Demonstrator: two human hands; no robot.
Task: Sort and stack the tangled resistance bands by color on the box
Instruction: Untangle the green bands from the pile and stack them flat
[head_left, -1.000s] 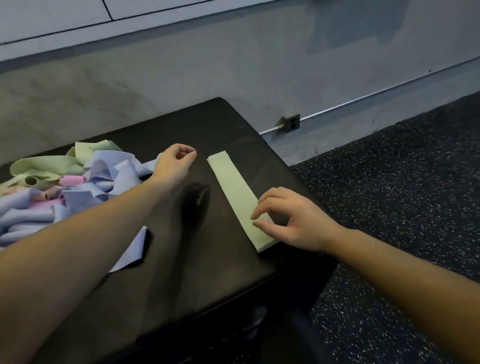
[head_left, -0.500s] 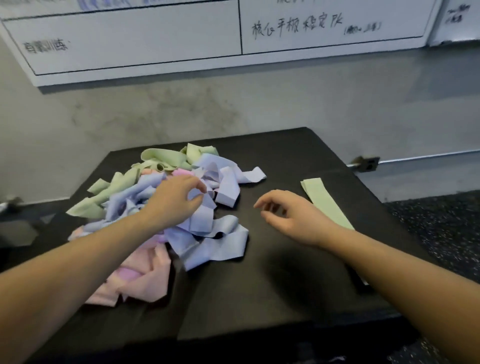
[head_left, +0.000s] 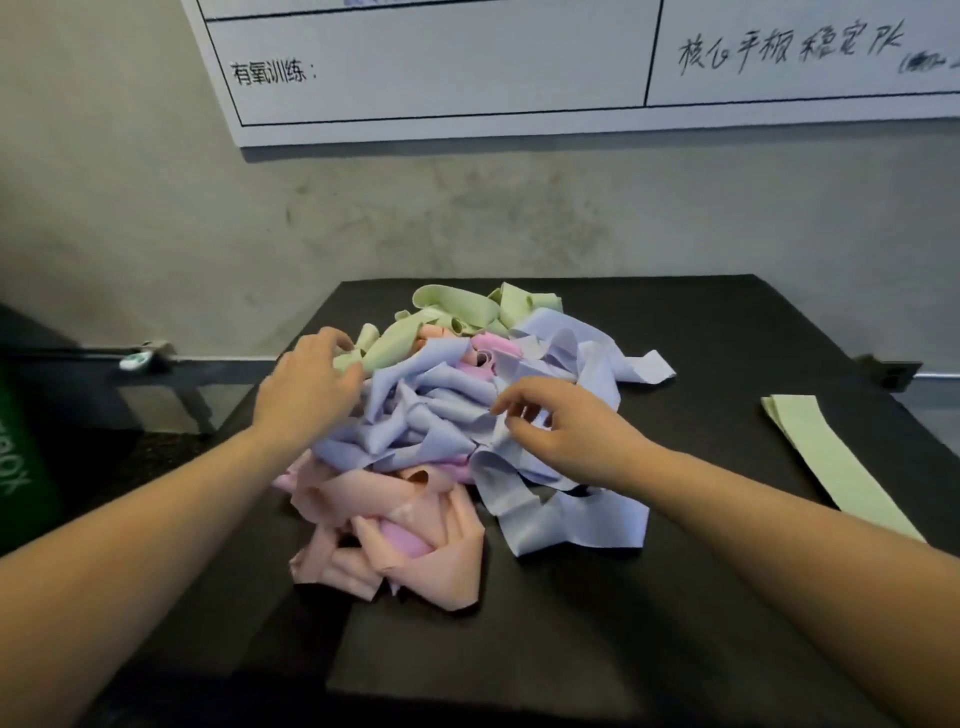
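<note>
Head view. A tangled heap of soft resistance bands (head_left: 457, 415) lies on the flat black top of the box (head_left: 675, 597), green loops at 12 o'clock of the heap, lilac-blue strips through the middle and toward 3 o'clock, peach and pink ones at 6 o'clock. One flattened pale green band (head_left: 836, 462), the start of a colour stack, lies straight near the box's right edge, at 3 o'clock of the heap and well apart from it.

Change: half a second ago the right hand hovered over bare box top between heap and flat band; it now rests on the lilac-blue strips, and the left hand has shifted from the lilac mass to the green loops at 10 o'clock. Both hands have thus left the laid band, and the next pick looks to be under way.

The left hand (head_left: 306, 387) has fingers curled over a green loop, apparently pinching it, though the contact is blurred. The right hand (head_left: 566, 426) has fingers bent, thumb and forefinger closing on a lilac strip.

Edges and room: bare black surface lies open at 5 to 6 o'clock of the heap and between heap and flat band; the heap's left margin sits near the box's left edge.
</note>
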